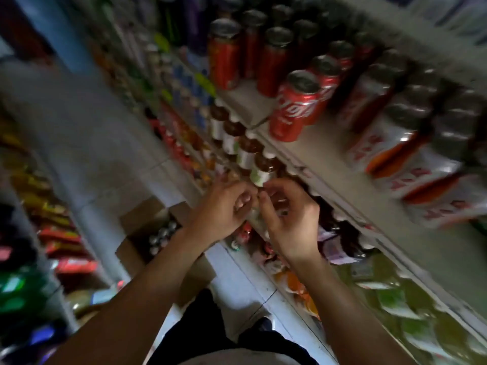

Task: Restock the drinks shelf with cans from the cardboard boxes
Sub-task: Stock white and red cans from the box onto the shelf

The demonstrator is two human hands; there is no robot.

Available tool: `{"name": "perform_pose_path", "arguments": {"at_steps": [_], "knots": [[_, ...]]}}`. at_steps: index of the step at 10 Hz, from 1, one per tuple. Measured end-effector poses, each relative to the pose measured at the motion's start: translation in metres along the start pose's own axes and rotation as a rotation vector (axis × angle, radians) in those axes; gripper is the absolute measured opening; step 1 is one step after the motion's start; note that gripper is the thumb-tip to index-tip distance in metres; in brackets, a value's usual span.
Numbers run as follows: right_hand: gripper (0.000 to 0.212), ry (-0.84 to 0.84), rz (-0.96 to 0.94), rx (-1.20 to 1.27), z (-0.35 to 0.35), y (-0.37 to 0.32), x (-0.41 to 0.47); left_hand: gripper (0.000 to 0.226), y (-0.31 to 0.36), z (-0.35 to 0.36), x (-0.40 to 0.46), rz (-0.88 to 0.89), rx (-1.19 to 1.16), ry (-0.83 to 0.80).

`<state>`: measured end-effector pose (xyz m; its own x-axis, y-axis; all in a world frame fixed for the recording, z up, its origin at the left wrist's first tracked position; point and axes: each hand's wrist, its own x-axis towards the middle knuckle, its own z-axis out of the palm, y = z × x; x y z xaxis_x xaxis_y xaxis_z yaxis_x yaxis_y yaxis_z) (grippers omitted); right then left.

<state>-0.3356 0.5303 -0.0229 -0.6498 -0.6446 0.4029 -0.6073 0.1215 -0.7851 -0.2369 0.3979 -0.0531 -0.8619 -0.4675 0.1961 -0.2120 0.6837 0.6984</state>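
Note:
My left hand (226, 209) and my right hand (287, 217) meet in mid-air in front of the shelves, fingers curled and fingertips almost touching. Both pinch a small pale, see-through scrap (253, 214) between them; blur hides what it is. Down on the floor stands an open cardboard box (131, 246) with several silver can tops (162, 234) showing inside. Up at the right, red cola cans (293, 106) stand in rows on the grey drinks shelf (311, 156), well above my hands.
Packs of white and orange cans (411, 143) lie on the shelf at the right. Brown bottles (245, 151) line the shelf below. Snack packets (66, 243) fill the rack at the left. The narrow aisle floor (87, 143) runs between.

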Motion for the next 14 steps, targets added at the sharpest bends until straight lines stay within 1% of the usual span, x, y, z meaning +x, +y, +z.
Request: {"name": "perform_pose_path", "arguments": {"at_steps": [1,2,3,4,5,6,7,8,9,10,11,12,13,14], "knots": [[0.007,-0.327,0.176,-0.009,0.057,0.023,-0.013,0.026,-0.069,0.003,-0.073,-0.445,0.045,-0.124],[0.006,-0.64,0.252,0.082,0.124,0.038,-0.025,0.045,-0.129,-0.004,-0.146,-0.775,-0.09,-0.038],[0.026,-0.934,0.251,-0.163,0.198,0.03,-0.044,0.027,-0.171,-0.012,-0.204,-1.04,-0.19,0.088],[0.022,-1.001,0.37,-0.097,0.259,0.039,-0.069,0.02,-0.22,-0.011,-0.229,-1.101,-0.229,0.131],[0.027,-1.047,0.399,-0.065,0.332,0.071,-0.096,0.018,-0.276,-0.004,-0.239,-1.181,-0.256,0.099],[0.033,-1.102,0.391,-0.091,0.401,0.123,-0.124,0.035,-0.341,0.027,-0.255,-1.199,-0.235,0.243],[0.042,-1.157,0.393,-0.159,0.487,0.202,-0.158,0.022,-0.426,0.076,-0.272,-1.23,-0.281,0.278],[0.057,-1.18,0.352,-0.204,0.552,0.275,-0.178,0.016,-0.486,0.12,-0.283,-1.202,-0.273,0.275],[0.074,-1.225,0.229,-0.273,0.623,0.356,-0.207,0.013,-0.554,0.175,-0.297,-1.225,-0.278,0.324],[0.08,-1.243,0.191,-0.276,0.678,0.416,-0.23,0.014,-0.604,0.215,-0.301,-1.208,-0.256,0.352],[0.085,-1.31,0.112,-0.275,0.724,0.463,-0.248,0.015,-0.634,0.235,-0.298,-1.202,-0.245,0.384],[0.092,-1.396,0.102,-0.325,0.756,0.477,-0.255,0.017,-0.655,0.254,-0.294,-1.14,-0.151,0.353],[0.084,-1.396,0.152,-0.295,0.779,0.483,-0.262,0.019,-0.66,0.255,-0.296,-1.109,-0.121,0.387],[0.068,-1.266,0.131,-0.266,0.793,0.494,-0.273,0.019,-0.659,0.254,-0.301,-1.093,-0.15,0.446]]}}
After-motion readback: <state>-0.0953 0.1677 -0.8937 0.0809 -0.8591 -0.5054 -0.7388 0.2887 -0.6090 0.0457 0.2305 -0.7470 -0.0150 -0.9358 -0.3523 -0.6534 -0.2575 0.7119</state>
